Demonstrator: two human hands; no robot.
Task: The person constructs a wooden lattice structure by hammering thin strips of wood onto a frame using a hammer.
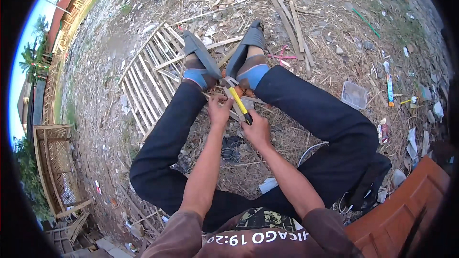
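Note:
A claw hammer with a yellow and black handle lies along the space between my lower legs. Its metal head points away from me, close to my feet. My right hand is closed round the black end of the handle. Beside the handle, my left hand has its fingers bent and pressed together near a thin wooden strip; what they pinch is too small to make out. Reddish-brown pieces show under and beside the hammer head, partly hidden.
A slatted wooden frame lies by my left foot. Long wood strips lie beyond my right foot. To the right are a clear plastic container and a brown panelled board. A lattice wooden piece stands at left.

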